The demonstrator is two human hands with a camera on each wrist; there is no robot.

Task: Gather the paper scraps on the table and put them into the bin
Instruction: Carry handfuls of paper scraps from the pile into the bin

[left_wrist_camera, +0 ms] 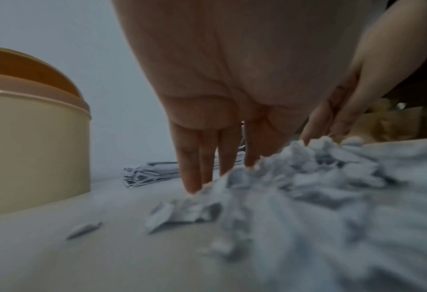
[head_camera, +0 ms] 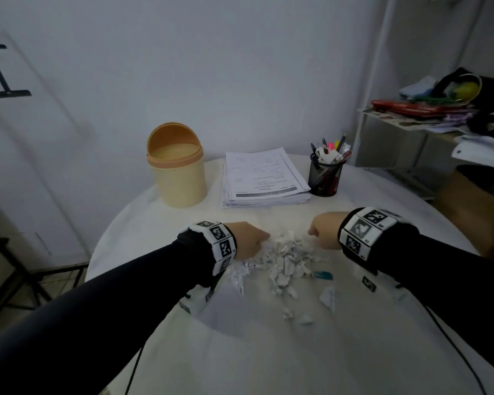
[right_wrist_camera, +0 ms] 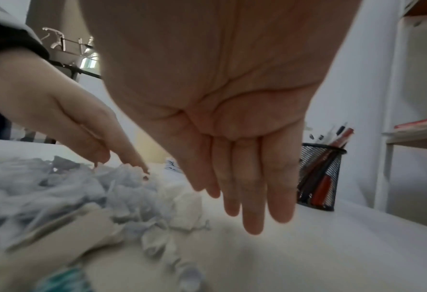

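A heap of crumpled white paper scraps lies mid-table between my two hands. My left hand stands at the heap's left edge, its straight fingers touching the scraps. My right hand hovers at the heap's right side, fingers straight and together just above the table, holding nothing, beside the scraps. The beige bin with its orange swing lid open stands at the back left, also visible in the left wrist view. A few loose scraps lie nearer me.
A stack of printed papers sits behind the heap, with a black mesh pen holder to its right. A teal object lies by the heap's right edge. The round white table has a cluttered shelf beyond it.
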